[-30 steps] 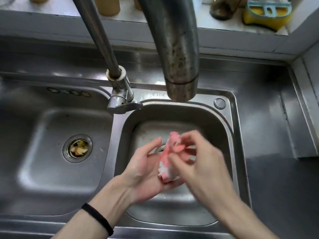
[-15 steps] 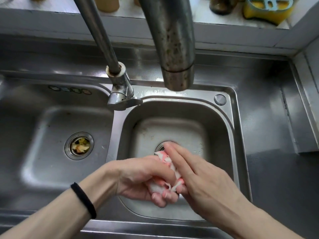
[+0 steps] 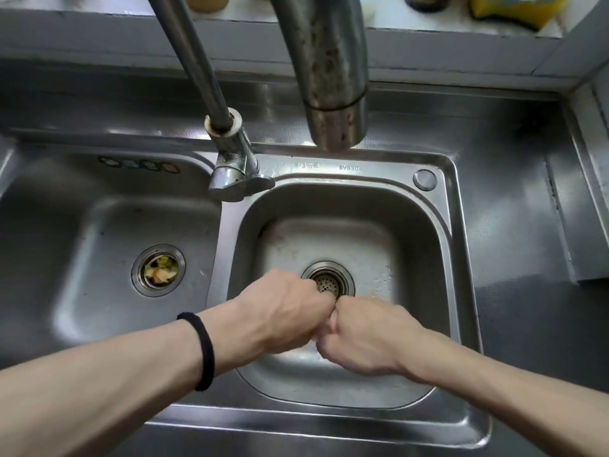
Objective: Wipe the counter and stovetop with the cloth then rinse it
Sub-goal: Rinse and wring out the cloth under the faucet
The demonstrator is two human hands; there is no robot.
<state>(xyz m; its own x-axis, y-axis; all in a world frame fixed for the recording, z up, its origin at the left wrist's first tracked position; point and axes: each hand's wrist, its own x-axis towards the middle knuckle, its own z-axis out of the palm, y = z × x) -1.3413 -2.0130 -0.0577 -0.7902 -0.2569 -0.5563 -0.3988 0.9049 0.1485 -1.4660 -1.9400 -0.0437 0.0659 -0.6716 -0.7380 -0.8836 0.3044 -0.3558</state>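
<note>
Left hand (image 3: pixel 283 311) and right hand (image 3: pixel 359 338), both clenched into fists, press knuckle to knuckle above the right sink (image 3: pixel 438 232) basin, just before its drain (image 3: pixel 329 282). No cloth shows; whether the fists enclose it cannot be told.

The double sink (image 3: pixel 461 291) is brushed, glossy steel; the faucet spout (image 3: pixel 333 77) is dull metal (spotted with grime); the wristband (image 3: pixel 204 351) looks like matt black fabric.

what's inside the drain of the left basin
The left basin's drain holds yellowish food scraps in its strainer. What lies beneath them is hidden.
</note>
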